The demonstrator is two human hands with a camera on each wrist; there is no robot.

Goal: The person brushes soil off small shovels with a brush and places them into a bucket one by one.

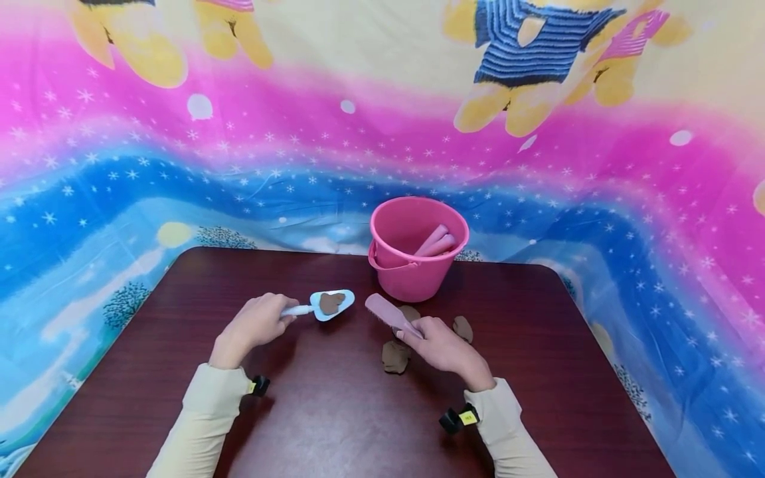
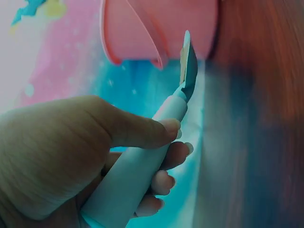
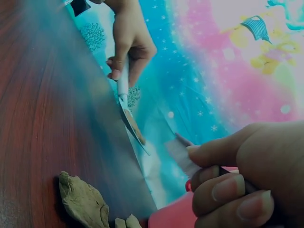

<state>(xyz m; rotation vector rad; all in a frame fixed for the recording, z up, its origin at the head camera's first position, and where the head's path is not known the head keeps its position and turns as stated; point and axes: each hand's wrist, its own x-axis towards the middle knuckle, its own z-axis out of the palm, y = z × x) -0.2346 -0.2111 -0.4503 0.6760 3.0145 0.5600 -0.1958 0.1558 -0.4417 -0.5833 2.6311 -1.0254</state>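
My left hand (image 1: 258, 326) grips the pale handle of a small light-blue trowel (image 1: 315, 317), held above the table. On its blade rests a brown lump of what looks like clay (image 1: 331, 303). The left wrist view shows thumb and fingers wrapped round the trowel's handle (image 2: 137, 175). My right hand (image 1: 445, 346) holds a pink brush (image 1: 385, 310) by its handle; its bristles (image 3: 179, 154) show in the right wrist view. The brush head points toward the trowel, apart from it. More brown lumps (image 1: 395, 357) lie on the table under and beside my right hand.
A pink bucket (image 1: 412, 279) stands at the back of the dark wooden table (image 1: 335, 418), its handle hanging down at the front left. Pink rod-like pieces (image 1: 439, 245) lean inside it. A printed cloth (image 1: 287, 159) hangs behind the table and along its sides.
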